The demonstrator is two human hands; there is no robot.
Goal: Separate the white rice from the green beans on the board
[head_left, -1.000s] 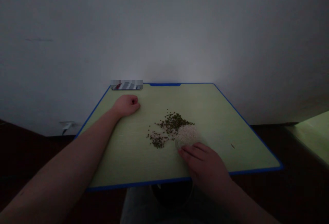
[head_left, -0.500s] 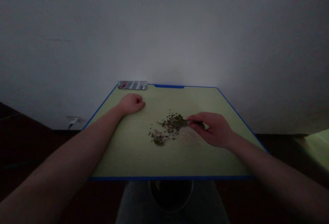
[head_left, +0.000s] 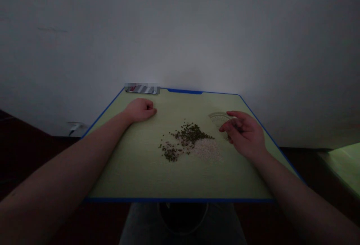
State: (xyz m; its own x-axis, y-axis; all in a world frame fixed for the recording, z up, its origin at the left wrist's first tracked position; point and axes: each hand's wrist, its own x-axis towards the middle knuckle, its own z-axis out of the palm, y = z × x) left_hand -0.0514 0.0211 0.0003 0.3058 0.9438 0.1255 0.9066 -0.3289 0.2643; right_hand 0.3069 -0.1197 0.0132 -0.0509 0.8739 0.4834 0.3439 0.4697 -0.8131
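My right hand [head_left: 244,130] pinches a clear protractor [head_left: 218,117] with printed scale marks, tilted over the right part of the board. Its far side is partly hidden behind my fingers. Left of that hand lie dark green beans [head_left: 194,132], with a smaller cluster of beans mixed with pale grains [head_left: 171,152] nearer to me. A heap of white rice-like grains [head_left: 208,149] touches the beans on their right. My left hand [head_left: 140,110] rests as a closed fist on the board's far left, with nothing visible in it.
The pale green tabletop [head_left: 135,177] has a blue rim and stands against a grey wall [head_left: 185,31]. A phone-like slab [head_left: 142,88], partly blurred, lies at the back left corner. Below the front edge, a dark round container [head_left: 182,217] sits between my legs.
My right hand has moved from the near side of the rice heap, past the beans, to the right, carrying the protractor. The left fist stays on the board.
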